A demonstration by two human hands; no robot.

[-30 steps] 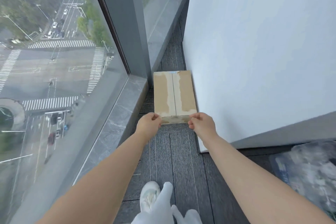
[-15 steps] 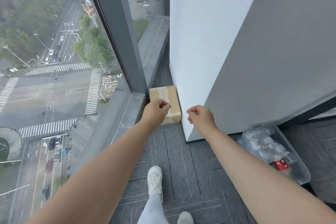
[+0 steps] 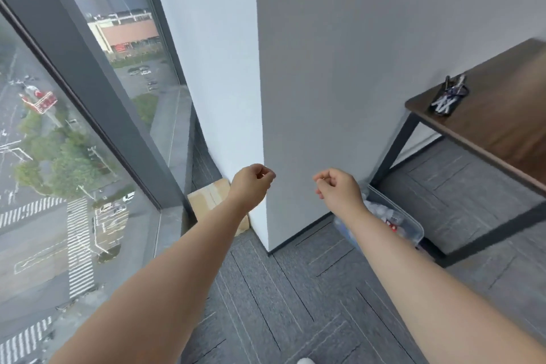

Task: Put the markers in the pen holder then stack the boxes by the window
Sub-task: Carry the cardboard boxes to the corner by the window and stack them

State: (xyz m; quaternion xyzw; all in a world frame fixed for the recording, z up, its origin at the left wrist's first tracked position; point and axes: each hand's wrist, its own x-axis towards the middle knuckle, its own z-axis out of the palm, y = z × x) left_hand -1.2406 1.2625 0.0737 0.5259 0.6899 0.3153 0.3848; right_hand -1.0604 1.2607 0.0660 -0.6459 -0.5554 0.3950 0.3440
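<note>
A taped cardboard box (image 3: 206, 196) lies on the carpet between the window sill and the white pillar, partly hidden behind my left forearm. My left hand (image 3: 251, 183) hovers above it with the fingers loosely curled and nothing in them. My right hand (image 3: 336, 188) is level with it in front of the pillar, fingers curled in the same way, also holding nothing. A black mesh pen holder (image 3: 449, 99) with several markers in it stands on the corner of a dark wooden table (image 3: 502, 115) at the right.
A floor-to-ceiling window (image 3: 74, 156) with a grey sill runs along the left. The white pillar (image 3: 224, 68) rises in the middle. A clear plastic bin (image 3: 396, 220) holding bottles sits on the carpet by the black table leg (image 3: 393, 148).
Both hands have let go of the box and drawn back and up. The view has risen and swung right, bringing the table and pen holder into sight.
</note>
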